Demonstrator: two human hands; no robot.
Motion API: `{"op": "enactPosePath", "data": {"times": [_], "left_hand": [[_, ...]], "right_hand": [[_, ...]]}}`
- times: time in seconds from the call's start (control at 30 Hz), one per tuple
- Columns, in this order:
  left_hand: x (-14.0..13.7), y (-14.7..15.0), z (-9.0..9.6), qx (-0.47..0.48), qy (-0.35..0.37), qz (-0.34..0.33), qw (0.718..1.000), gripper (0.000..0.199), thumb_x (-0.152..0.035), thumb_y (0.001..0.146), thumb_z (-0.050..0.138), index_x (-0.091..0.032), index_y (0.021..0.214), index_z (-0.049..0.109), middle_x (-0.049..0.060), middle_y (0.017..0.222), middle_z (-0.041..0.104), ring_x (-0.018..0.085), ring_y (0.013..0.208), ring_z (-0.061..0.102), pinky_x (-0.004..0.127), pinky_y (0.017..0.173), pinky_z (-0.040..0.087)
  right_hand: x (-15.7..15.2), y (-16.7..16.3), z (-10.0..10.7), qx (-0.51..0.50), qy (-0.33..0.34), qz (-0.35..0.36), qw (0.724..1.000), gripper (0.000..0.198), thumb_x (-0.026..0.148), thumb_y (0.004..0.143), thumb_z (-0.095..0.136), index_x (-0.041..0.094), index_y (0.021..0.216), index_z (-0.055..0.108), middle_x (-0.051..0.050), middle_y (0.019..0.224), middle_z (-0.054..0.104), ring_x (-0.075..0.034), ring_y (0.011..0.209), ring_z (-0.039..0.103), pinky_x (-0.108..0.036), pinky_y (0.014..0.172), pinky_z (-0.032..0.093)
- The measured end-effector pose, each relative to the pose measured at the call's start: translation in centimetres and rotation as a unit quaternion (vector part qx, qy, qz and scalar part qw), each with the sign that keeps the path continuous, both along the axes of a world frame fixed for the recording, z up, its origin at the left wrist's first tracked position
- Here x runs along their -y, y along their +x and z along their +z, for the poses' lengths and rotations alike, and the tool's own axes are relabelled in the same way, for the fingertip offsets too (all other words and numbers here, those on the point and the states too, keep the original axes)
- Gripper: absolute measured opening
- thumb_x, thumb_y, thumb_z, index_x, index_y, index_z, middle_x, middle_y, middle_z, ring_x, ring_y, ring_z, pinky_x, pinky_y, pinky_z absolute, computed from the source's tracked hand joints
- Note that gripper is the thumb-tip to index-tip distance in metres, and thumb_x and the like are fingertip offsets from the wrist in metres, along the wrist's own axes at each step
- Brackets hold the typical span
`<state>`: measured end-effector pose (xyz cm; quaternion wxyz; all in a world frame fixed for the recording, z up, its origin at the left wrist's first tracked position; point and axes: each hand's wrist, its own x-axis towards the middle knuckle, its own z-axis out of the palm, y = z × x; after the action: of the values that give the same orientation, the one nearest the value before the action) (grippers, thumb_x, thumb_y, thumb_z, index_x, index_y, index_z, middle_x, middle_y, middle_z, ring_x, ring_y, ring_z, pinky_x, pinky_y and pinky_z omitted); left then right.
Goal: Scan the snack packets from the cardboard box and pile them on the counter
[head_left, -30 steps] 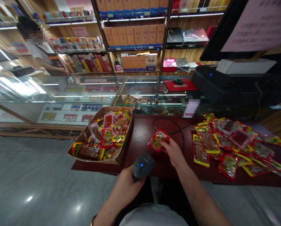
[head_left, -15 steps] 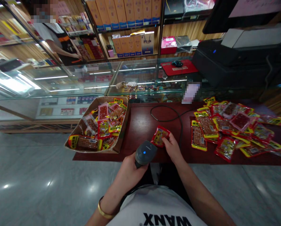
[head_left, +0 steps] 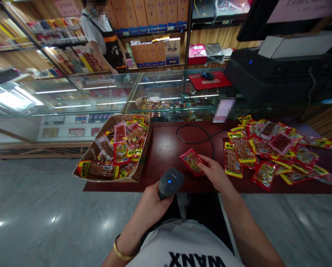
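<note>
My left hand is closed around the handle of a dark grey barcode scanner, which shows a blue light on top. In my right hand a red snack packet is pinched by its right side, tilted just above the dark red table. The scanner's head lies close to the packet's lower left, apart from it. Left of my hands stands a cardboard box full of snack packets. On the right, a loose pile of similar packets covers the table.
A black cable curls across the table. Behind it runs a glass counter with a mouse on a red mat. A person in an apron stands behind the counter. A dark machine sits back right.
My right hand has moved slightly right with the red packet, which is now tilted more and farther from the scanner. The person behind the counter has moved to the right.
</note>
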<state>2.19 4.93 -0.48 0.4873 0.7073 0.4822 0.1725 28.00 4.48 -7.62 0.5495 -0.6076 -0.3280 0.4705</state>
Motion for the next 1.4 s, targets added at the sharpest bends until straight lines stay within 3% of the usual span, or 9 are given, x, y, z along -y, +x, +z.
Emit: {"op": "enactPosePath", "data": {"times": [0.23,0.4,0.53,0.77,0.9,1.07,1.23,1.3,1.4], "left_hand": [[0.2,-0.3,0.2,-0.008,0.020,-0.014,1.000,0.012,-0.014,0.081,0.062,-0.015,0.090,0.070,0.002,0.084,0.076,0.019,0.078,0.068,0.026,0.072,0.051],[0.7,-0.6,0.2,-0.028,0.014,-0.037,0.999,0.017,-0.014,0.083,0.061,-0.015,0.095,0.072,0.001,0.085,0.077,0.019,0.079,0.069,0.025,0.073,0.051],[1.1,-0.8,0.0,-0.039,0.004,-0.045,0.998,0.017,-0.014,0.082,0.063,-0.016,0.096,0.073,0.001,0.087,0.078,0.020,0.081,0.069,0.026,0.074,0.052],[1.1,-1.2,-0.1,-0.045,0.017,-0.042,0.998,0.018,-0.009,0.080,0.063,-0.017,0.093,0.073,0.000,0.085,0.078,0.019,0.077,0.069,0.025,0.071,0.050],[0.9,-1.1,-0.8,-0.025,0.020,0.005,0.999,0.013,-0.016,0.082,0.065,-0.016,0.092,0.073,0.001,0.084,0.078,0.019,0.077,0.070,0.025,0.071,0.051],[-0.3,0.7,-1.7,0.058,0.011,0.135,0.989,0.023,-0.031,0.075,0.077,-0.013,0.089,0.074,0.005,0.082,0.078,0.020,0.073,0.069,0.028,0.070,0.054],[-1.5,1.8,-1.9,0.106,-0.036,0.172,0.979,0.024,-0.023,0.065,0.080,-0.015,0.087,0.077,0.003,0.074,0.078,0.020,0.068,0.070,0.029,0.067,0.056],[-1.6,1.6,-2.0,0.100,-0.043,0.189,0.976,0.013,-0.025,0.068,0.078,-0.015,0.076,0.074,0.001,0.060,0.072,0.018,0.057,0.066,0.028,0.058,0.053],[-1.6,1.1,-2.2,0.094,-0.046,0.207,0.973,0.016,-0.029,0.072,0.075,-0.016,0.066,0.068,0.001,0.052,0.067,0.016,0.047,0.061,0.025,0.050,0.049]], "right_hand": [[0.8,0.6,0.4,0.012,-0.015,0.038,0.999,0.057,0.024,0.060,0.073,0.025,0.116,0.061,-0.003,0.109,0.073,-0.020,0.097,0.071,-0.034,0.083,0.058],[0.9,1.2,1.9,0.079,-0.049,0.097,0.991,0.032,0.035,0.069,0.075,0.022,0.098,0.073,-0.003,0.095,0.077,-0.021,0.088,0.072,-0.035,0.082,0.057],[0.6,1.5,2.1,0.054,-0.043,0.093,0.993,0.036,0.041,0.075,0.076,0.025,0.107,0.074,-0.004,0.106,0.076,-0.023,0.094,0.071,-0.038,0.087,0.057],[0.8,2.7,0.6,-0.038,-0.045,0.066,0.996,0.057,0.019,0.053,0.077,0.028,0.106,0.059,0.002,0.102,0.063,-0.017,0.091,0.068,-0.032,0.080,0.057],[0.9,2.1,1.3,0.015,-0.027,0.092,0.995,0.042,0.021,0.061,0.075,0.024,0.101,0.062,0.002,0.089,0.068,-0.017,0.085,0.068,-0.030,0.077,0.055],[0.6,-1.6,3.2,-0.054,-0.019,0.250,0.967,0.046,0.021,0.073,0.076,0.024,0.118,0.065,-0.001,0.099,0.076,-0.018,0.088,0.072,-0.032,0.080,0.056],[-0.2,-4.3,3.1,-0.152,0.053,0.155,0.975,0.068,0.025,0.069,0.085,0.031,0.131,0.058,0.001,0.105,0.074,-0.017,0.095,0.073,-0.031,0.084,0.057],[0.1,-4.3,2.6,-0.192,0.036,0.131,0.972,0.070,0.033,0.072,0.087,0.034,0.135,0.056,-0.001,0.114,0.074,-0.018,0.101,0.073,-0.032,0.083,0.059],[0.8,-4.1,1.8,-0.187,-0.023,0.167,0.968,0.054,0.044,0.072,0.087,0.027,0.120,0.068,-0.003,0.110,0.077,-0.020,0.092,0.074,-0.032,0.075,0.062]]}}
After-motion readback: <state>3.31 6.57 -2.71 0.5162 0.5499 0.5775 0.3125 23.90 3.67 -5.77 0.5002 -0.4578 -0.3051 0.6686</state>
